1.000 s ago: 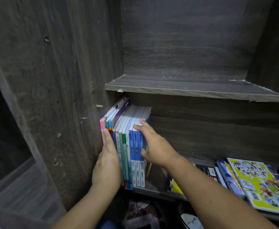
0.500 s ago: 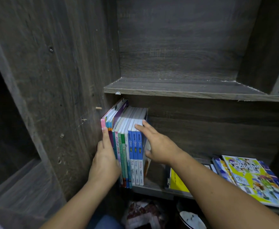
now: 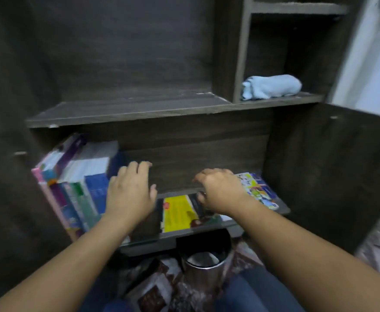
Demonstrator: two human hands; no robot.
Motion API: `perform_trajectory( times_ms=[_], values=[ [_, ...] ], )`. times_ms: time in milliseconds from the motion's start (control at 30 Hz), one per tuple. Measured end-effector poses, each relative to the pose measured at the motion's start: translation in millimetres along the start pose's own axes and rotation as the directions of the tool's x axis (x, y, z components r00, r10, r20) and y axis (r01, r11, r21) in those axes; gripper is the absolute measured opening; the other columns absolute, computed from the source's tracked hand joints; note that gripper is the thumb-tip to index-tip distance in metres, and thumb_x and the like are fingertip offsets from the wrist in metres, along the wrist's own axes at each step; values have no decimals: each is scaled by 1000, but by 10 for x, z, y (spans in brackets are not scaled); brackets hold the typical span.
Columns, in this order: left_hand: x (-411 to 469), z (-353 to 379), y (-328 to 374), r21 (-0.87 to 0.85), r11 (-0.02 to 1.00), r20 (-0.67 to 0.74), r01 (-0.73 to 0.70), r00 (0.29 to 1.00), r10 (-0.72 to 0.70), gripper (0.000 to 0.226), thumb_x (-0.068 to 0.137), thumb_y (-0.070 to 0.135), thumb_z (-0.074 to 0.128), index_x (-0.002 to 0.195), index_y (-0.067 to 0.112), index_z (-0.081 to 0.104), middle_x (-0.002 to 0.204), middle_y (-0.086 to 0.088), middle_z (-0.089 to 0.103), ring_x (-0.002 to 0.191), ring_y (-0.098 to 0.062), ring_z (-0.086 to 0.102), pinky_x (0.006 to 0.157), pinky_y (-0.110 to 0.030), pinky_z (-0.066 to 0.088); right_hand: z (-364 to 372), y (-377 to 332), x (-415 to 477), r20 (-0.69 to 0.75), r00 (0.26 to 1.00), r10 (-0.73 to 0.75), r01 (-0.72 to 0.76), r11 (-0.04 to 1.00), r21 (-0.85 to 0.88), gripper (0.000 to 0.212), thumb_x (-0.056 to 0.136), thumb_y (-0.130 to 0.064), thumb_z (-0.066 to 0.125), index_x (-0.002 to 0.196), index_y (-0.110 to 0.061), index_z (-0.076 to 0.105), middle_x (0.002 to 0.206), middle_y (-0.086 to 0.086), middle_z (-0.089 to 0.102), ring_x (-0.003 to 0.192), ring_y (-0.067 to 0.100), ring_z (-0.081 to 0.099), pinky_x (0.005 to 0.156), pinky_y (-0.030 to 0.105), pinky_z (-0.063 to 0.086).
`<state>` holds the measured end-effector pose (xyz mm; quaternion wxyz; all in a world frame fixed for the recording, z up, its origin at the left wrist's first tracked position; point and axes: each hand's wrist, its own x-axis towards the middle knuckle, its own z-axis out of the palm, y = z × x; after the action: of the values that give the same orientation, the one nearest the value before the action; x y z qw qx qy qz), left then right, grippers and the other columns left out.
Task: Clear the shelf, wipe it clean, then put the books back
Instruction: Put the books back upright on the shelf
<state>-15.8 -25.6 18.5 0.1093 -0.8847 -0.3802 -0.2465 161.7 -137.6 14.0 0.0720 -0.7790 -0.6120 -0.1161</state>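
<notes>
A row of upright books (image 3: 76, 183) leans against the left wall of the lower shelf (image 3: 207, 231). My left hand (image 3: 130, 192) hovers just right of the row with fingers relaxed, holding nothing. My right hand (image 3: 220, 190) is over the flat-lying books, fingers loosely bent, above a yellow-covered book (image 3: 176, 213) and beside a colourful magazine (image 3: 257, 190). Whether it touches them is unclear in the blur. The upper shelf (image 3: 126, 109) is bare. A light blue cloth (image 3: 272, 86) lies bunched in the right compartment.
The dark wooden shelf unit has a vertical divider (image 3: 241, 52) on the upper level. Below the lower shelf stand a round metal bin (image 3: 203, 264) and a patterned floor covering (image 3: 153, 289). A pale wall (image 3: 369, 64) is at the right.
Both hands have left the upright books and moved right; my right hand now hovers over the flat books. The view has swung right, bringing the blue cloth into sight.
</notes>
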Motion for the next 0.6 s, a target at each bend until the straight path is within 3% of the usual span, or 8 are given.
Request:
perform_trajectory(
  times_ms=[167, 267, 433, 600],
  values=[
    [74, 245, 1027, -100, 959, 130, -264, 952, 275, 39, 78, 37, 66, 114, 22, 58, 106, -4, 59, 100, -29, 58, 78, -40, 48, -181, 673, -794, 75, 968, 239, -238, 971, -23, 37, 89, -34, 53, 125, -30, 58, 128, 1, 59, 117, 25, 55, 93, 35, 42],
    [34, 379, 1667, -182, 902, 199, -391, 884, 423, 39, 84, 42, 58, 121, 28, 52, 117, 1, 55, 111, -23, 55, 86, -36, 45, -233, 1024, -1378, 124, 924, 362, -362, 932, -26, 36, 90, -34, 52, 126, -30, 57, 127, 0, 59, 117, 24, 55, 93, 36, 42],
    [-228, 560, 2613, -292, 763, 337, -577, 684, 647, 37, 86, 42, 59, 119, 26, 54, 120, -1, 56, 112, -24, 54, 90, -37, 47, -110, 1542, -2344, 270, 806, 527, -538, 842, -38, 35, 91, -32, 53, 126, -28, 58, 123, 3, 61, 110, 25, 59, 89, 37, 49],
    [-675, 811, 3375, -341, 599, 421, -724, 452, 786, 37, 90, 40, 57, 124, 27, 50, 120, 1, 53, 111, -20, 52, 90, -37, 46, 293, 1916, -3152, 421, 639, 644, -698, 715, -34, 35, 94, -30, 56, 129, -28, 55, 119, 4, 62, 105, 24, 60, 80, 33, 48]
  ],
)
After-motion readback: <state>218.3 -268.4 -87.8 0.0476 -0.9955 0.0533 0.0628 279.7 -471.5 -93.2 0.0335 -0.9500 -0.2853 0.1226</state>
